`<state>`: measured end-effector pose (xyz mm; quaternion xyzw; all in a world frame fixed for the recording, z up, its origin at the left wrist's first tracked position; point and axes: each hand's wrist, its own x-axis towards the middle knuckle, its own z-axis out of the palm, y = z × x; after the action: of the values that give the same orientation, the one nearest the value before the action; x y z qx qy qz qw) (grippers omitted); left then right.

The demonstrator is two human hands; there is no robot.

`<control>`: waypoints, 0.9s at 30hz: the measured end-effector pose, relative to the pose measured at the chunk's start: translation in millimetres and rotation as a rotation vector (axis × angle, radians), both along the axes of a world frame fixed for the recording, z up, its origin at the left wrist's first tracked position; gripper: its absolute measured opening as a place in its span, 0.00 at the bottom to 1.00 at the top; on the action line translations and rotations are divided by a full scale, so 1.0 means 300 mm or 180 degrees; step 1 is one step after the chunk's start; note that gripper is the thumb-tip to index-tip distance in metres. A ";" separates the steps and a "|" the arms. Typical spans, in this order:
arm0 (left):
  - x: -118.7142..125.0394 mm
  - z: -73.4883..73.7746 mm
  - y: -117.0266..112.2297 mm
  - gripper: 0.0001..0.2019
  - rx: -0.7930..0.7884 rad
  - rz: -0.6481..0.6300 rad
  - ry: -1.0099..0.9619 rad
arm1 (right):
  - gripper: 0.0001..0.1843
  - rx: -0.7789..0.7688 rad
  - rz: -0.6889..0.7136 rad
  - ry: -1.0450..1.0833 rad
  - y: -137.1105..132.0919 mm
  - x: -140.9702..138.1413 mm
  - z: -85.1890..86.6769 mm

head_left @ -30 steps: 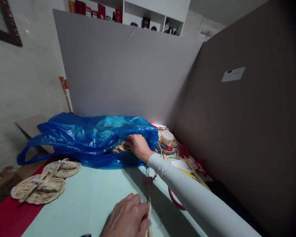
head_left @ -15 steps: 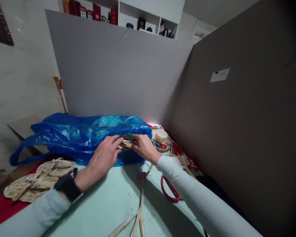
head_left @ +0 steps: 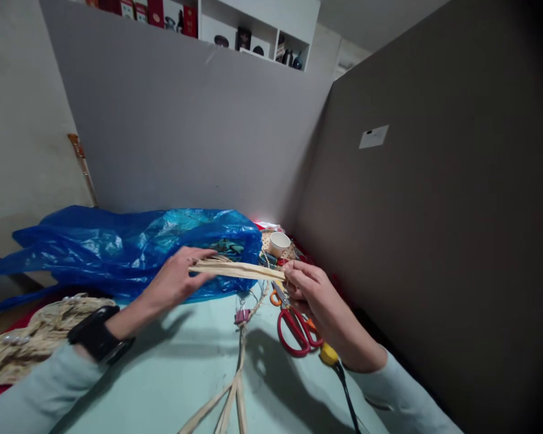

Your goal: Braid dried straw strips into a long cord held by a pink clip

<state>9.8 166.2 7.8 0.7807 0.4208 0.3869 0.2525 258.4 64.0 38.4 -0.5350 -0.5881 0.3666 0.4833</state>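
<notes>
Pale flat straw strips (head_left: 242, 269) stretch sideways between my two hands, in front of the mouth of a blue plastic bag (head_left: 131, 241). My right hand (head_left: 314, 292) pinches their right end between thumb and fingers. Around the left end, my left hand (head_left: 178, 277) is loosely closed, thumb below and fingers above. Inside the bag mouth, more straw and some greenish material (head_left: 228, 246) show. Below the strips, a straw braid (head_left: 241, 355) lies on the table, held near its top by a purple binder clip (head_left: 242, 316). Its loose strands fan toward me.
Red-handled scissors (head_left: 294, 331) lie under my right forearm, beside a yellow-ended item with a black cord (head_left: 329, 354). A white bowl (head_left: 279, 243) stands behind. Woven straw pieces (head_left: 40, 331) lie at left. Grey panels (head_left: 194, 132) wall the back and right.
My right hand has moved right, drawing the straw strips out of the bag mouth into a straight length. My left hand remains near the bag. The view has shifted right.
</notes>
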 end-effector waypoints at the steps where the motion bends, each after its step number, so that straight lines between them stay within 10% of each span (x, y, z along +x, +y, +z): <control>1: 0.024 0.010 -0.049 0.21 -0.0214 -0.0245 -0.0170 | 0.10 -0.0012 -0.0015 0.0081 -0.012 -0.008 -0.019; 6: 0.118 0.011 -0.216 0.20 -0.1242 -0.0386 -0.1422 | 0.15 -0.0052 0.0221 0.0014 -0.066 -0.056 -0.101; 14: 0.159 0.000 -0.257 0.13 -0.1335 -0.0083 -0.1426 | 0.16 0.0423 0.0391 -0.0813 -0.106 -0.048 -0.120; 27: 0.195 -0.003 -0.271 0.09 -0.1945 -0.0813 -0.1538 | 0.11 -0.0202 0.0644 0.1017 -0.081 -0.046 -0.170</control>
<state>68.2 85.0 6.8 0.6024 0.3447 0.3818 0.6103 244.4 39.7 -12.7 -0.4231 -0.5428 0.5119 0.5140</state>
